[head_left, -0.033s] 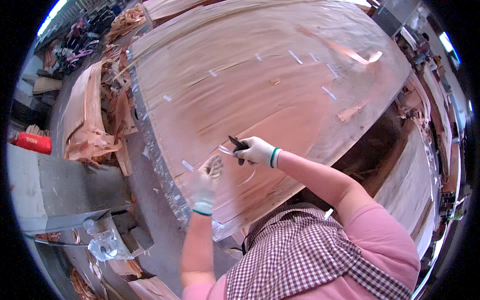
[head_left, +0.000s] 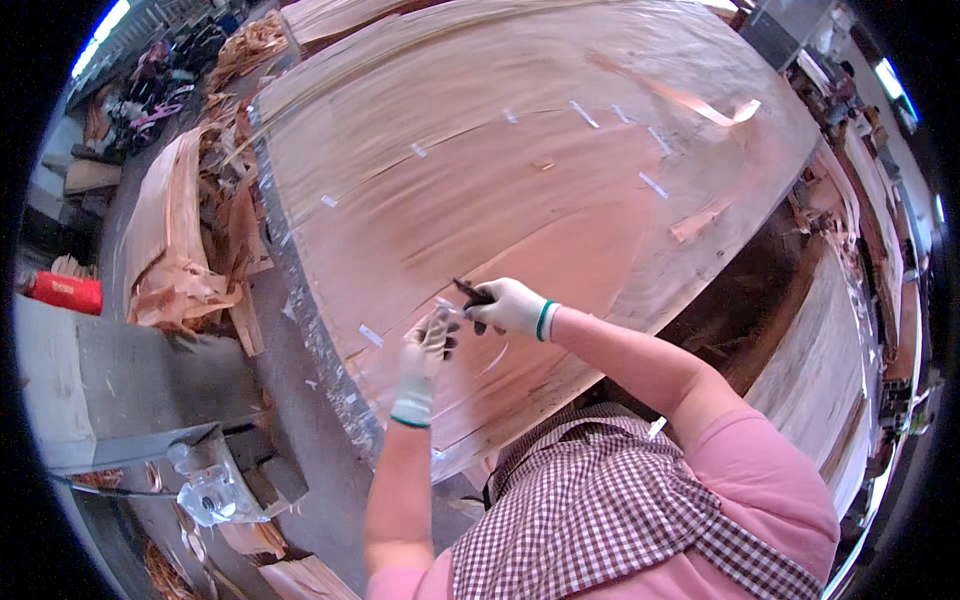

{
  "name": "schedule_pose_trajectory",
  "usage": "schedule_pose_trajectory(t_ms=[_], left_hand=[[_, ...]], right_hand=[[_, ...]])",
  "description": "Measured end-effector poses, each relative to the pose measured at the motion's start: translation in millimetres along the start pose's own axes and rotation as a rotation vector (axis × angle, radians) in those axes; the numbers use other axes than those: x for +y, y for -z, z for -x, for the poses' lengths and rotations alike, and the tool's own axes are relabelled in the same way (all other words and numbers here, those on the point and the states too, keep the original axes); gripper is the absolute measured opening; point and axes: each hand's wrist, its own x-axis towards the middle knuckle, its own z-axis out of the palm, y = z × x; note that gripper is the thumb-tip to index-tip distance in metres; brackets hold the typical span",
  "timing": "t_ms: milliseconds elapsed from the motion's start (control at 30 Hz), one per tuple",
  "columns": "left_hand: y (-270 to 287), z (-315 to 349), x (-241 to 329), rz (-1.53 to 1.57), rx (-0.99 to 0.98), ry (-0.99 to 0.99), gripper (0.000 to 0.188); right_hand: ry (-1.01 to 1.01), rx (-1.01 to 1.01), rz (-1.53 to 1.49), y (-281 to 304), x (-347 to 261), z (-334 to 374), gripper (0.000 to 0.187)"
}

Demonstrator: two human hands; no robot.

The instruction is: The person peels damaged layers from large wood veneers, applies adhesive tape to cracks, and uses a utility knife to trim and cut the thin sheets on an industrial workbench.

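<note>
My right hand [head_left: 512,308], in a pale glove with dark fingertips, is closed around a slim dark tool [head_left: 470,292], its exact kind hidden by the fingers. A short strip of white tape [head_left: 446,305] shows between my two hands. My left hand [head_left: 430,340], gloved likewise, has its thumb and index finger closed at that strip; its other fingers are bent and apart. Both hands are above a large sheet of thin wood veneer [head_left: 480,230]. White tape pieces lie along the veneer's seams, one of them a tape piece [head_left: 371,335] left of my left hand.
A curled veneer strip [head_left: 740,113] lies at the far right of the sheet. Veneer scraps [head_left: 185,285] hang over a stack on the left. Beyond the table's edge are a red cylinder [head_left: 65,292], a grey metal box [head_left: 150,385] and a clear plastic container [head_left: 212,495].
My left hand has moved up and right to the white tape strip beside my right hand. My right hand has barely shifted and still holds the dark tool.
</note>
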Motion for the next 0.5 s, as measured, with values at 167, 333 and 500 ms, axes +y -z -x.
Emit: schedule_pose_trajectory(t_ms=[167, 333, 500], left_hand=[[-63, -23, -6, 0.288, 0.037, -0.024, 0.02], [-94, -31, 14, 0.244, 0.254, -0.165, 0.016], [-151, 4, 64, -0.287, -0.093, -0.511, 0.029]], right_hand=[[0.48, 0.279, 0.586, 25, 18, 38, 0.019], [0.677, 0.016, 1.009, 111, 73, 104, 0.02], [0.518, 0.097, 0.338, 198, 98, 118, 0.037]])
